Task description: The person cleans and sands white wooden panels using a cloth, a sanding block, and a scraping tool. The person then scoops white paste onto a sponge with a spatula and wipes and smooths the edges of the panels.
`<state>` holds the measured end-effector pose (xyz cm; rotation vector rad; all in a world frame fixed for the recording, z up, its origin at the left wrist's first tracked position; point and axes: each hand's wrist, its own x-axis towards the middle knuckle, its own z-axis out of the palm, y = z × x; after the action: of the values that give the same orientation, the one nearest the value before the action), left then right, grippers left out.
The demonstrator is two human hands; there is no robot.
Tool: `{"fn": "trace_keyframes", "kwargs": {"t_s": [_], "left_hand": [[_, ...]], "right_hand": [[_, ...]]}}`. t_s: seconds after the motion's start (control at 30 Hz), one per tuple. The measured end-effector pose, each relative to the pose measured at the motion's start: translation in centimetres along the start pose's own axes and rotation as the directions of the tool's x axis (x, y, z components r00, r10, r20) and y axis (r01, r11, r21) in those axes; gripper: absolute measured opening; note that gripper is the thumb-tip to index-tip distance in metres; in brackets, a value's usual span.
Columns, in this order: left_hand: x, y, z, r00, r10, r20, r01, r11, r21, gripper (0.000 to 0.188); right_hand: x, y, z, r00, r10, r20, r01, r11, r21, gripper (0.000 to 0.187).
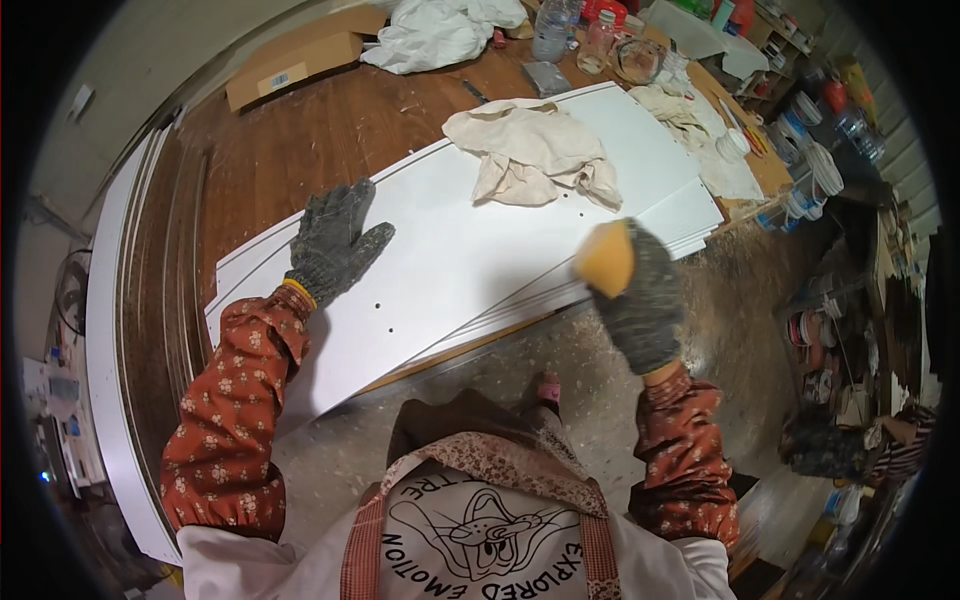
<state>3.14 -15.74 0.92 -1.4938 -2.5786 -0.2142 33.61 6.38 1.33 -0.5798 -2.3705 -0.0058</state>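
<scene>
My left hand (pixel 333 241), in a grey knit glove, lies flat with fingers spread on a long white panel (pixel 470 240) that rests on a wooden workbench. My right hand (pixel 638 290), also gloved, grips an orange sanding sponge (pixel 606 258) just above the panel's near edge on the right. A crumpled beige rag (pixel 535 152) lies on the panel beyond both hands. More white panels are stacked under the top one, their edges showing along the near side.
The wooden workbench (pixel 300 140) carries a cardboard box (pixel 300 55), a white cloth (pixel 440 30), plastic bottles (pixel 553 28) and a glass jar (pixel 640 60). Paint cans (pixel 815 170) and clutter stand at the right. The floor (pixel 720 320) is dusty. Another person crouches at the lower right (pixel 870 445).
</scene>
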Motion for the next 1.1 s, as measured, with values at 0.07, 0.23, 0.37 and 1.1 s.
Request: {"fn": "trace_keyframes", "kwargs": {"t_s": [0.07, 0.23, 0.37, 1.1], "left_hand": [[-0.2, -0.7, 0.0, 1.0, 0.006, 0.011, -0.006, 1.0, 0.004, 0.067], [-1.7, 5.0, -2.1, 0.957, 0.231, 0.177, -0.248, 0.965, 0.082, 0.071], [-6.9, 11.7, -7.3, 0.933, 0.146, 0.328, -0.22, 0.954, 0.202, 0.071], [-12.6, 10.5, -3.2, 0.942, -0.167, 0.29, -0.011, 0.851, 0.526, 0.066]], "right_hand": [[0.1, 2.1, -0.5, 0.998, 0.045, 0.052, -0.047, 0.998, 0.034, 0.074], [1.4, 4.0, -1.3, 0.998, -0.058, 0.016, 0.055, 0.992, 0.11, 0.075], [1.7, 7.8, -1.9, 0.992, 0.099, 0.071, -0.112, 0.971, 0.213, 0.058], [-0.9, 3.0, -1.3, 0.987, -0.16, -0.002, 0.154, 0.948, 0.277, 0.064]]}}
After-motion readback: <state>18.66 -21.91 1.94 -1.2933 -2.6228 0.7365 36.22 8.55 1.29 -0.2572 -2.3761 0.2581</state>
